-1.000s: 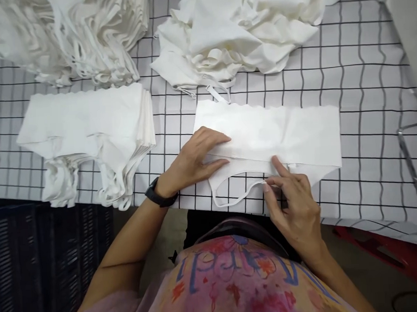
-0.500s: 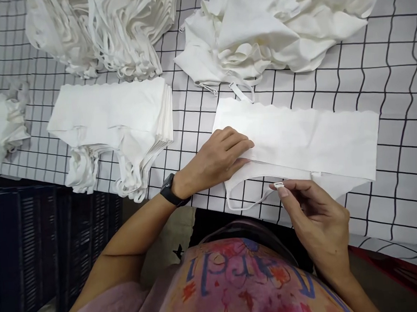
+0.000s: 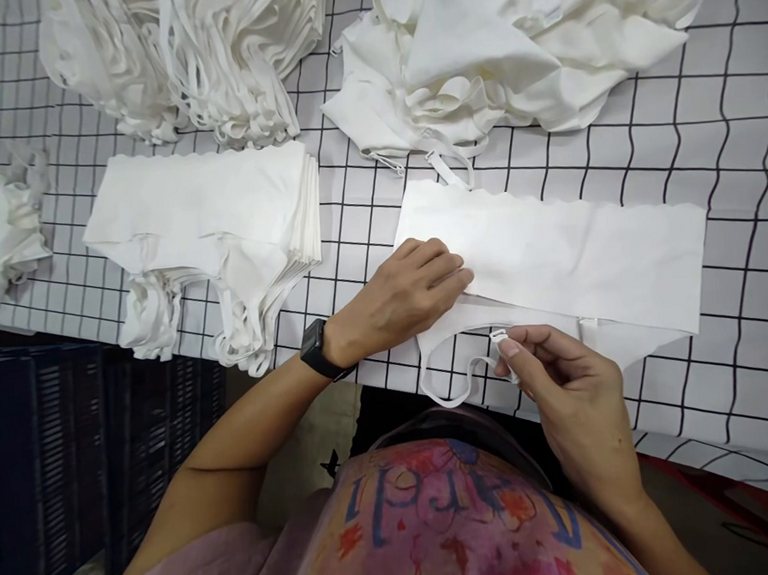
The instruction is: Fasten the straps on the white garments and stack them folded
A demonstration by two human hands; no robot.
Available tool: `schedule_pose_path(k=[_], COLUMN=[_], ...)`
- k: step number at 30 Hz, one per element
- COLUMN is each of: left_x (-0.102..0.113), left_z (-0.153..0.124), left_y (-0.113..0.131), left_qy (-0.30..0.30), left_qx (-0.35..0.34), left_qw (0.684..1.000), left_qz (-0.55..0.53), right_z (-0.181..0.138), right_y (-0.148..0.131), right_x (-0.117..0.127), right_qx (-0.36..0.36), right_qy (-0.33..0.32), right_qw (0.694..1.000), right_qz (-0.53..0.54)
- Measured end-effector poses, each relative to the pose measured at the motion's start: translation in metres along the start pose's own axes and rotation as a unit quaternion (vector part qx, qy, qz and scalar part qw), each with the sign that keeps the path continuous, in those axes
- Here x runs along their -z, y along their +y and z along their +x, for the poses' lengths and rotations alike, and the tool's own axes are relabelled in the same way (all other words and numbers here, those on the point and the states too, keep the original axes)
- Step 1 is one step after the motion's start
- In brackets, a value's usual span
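Currently, one white garment [image 3: 620, 258] lies flat on the grid-patterned tablecloth [image 3: 748, 243], in front of me and slightly right of centre, scalloped edge away from my body, curved cut-outs toward me. My left hand [image 3: 403, 295] rests on its left end, palm down. Those fingers lie close together on the fabric; whether they pinch a layer, I cannot tell. A black watch [image 3: 321, 349] sits on that wrist.

My right hand [image 3: 573, 389] is near the table edge, below the cut-out. Thumb and forefinger are clamped on the end of a thin white strap [image 3: 450, 402], with a small white clip [image 3: 499, 337] standing out past the fingertips. From there the strap sags in a loose curve and runs back to the garment's near left corner, beside my left hand.

Surroundings: to my left, a neat stack of folded garments [image 3: 199, 198], straps hanging toward the near edge. Behind it, a larger pile of strapped garments [image 3: 243, 63]. Beyond the flat piece, a crumpled white heap [image 3: 506, 54], one loose strap trailing toward the scalloped edge. Far left, a small white bundle [image 3: 4, 226]. Below the table, dark blue crates [image 3: 71, 458].
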State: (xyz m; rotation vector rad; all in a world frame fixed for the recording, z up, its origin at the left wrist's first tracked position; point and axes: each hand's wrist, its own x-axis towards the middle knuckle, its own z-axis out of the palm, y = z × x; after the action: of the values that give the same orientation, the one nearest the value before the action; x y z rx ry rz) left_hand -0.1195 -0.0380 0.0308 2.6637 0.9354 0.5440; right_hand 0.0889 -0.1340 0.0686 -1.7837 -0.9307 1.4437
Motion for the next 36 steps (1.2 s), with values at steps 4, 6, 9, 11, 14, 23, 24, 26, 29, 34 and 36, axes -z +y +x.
schedule_pose_path(k=[4, 6, 9, 11, 14, 23, 24, 26, 29, 34, 36], left_x=[-0.004, -0.003, 0.001, 0.002, -0.001, -0.016, -0.017, -0.018, -0.017, -0.012, -0.011], left_z=[0.006, 0.01, 0.014, 0.017, 0.019, 0.017, 0.017, 0.017, 0.016, 0.014, 0.014], left_y=[-0.004, -0.004, -0.001, 0.001, 0.001, 0.001, 0.002, 0.004, 0.007, 0.012, 0.013], left_qy=[0.036, 0.037, 0.025, 0.014, 0.003, 0.106, 0.118, 0.13, 0.123, 0.1, 0.106], left_qx=[0.07, 0.092, 0.121, 0.137, 0.151, 0.05, 0.03, -0.003, -0.025, -0.045, -0.056], left_qw=[0.99, 0.981, 0.973, 0.971, 0.971, 0.988, 0.99, 0.991, 0.992, 0.993, 0.992], left_qz=[-0.115, -0.165, -0.194, -0.193, -0.183, -0.099, -0.078, -0.041, -0.006, 0.03, 0.04], right_z=[0.008, 0.013, 0.022, 0.026, 0.031, 0.039, 0.039, 0.039, 0.04, 0.04, 0.039], right_y=[-0.003, -0.007, -0.013, -0.016, -0.018, -0.021, -0.021, -0.021, -0.02, -0.018, -0.017], right_x=[-0.006, -0.009, -0.013, -0.015, -0.017, -0.021, -0.021, -0.021, -0.021, -0.022, -0.022], right_qx=[-0.054, -0.078, -0.096, -0.098, -0.1, -0.106, -0.105, -0.106, -0.102, -0.096, -0.09], right_qy=[-0.019, -0.026, -0.042, -0.046, -0.047, -0.013, -0.01, -0.007, -0.003, -0.014, -0.015], right_qw=[0.996, 0.992, 0.984, 0.981, 0.978, 0.982, 0.983, 0.985, 0.986, 0.99, 0.991], right_qz=[0.066, 0.096, 0.141, 0.162, 0.176, 0.159, 0.15, 0.138, 0.13, 0.104, 0.098])
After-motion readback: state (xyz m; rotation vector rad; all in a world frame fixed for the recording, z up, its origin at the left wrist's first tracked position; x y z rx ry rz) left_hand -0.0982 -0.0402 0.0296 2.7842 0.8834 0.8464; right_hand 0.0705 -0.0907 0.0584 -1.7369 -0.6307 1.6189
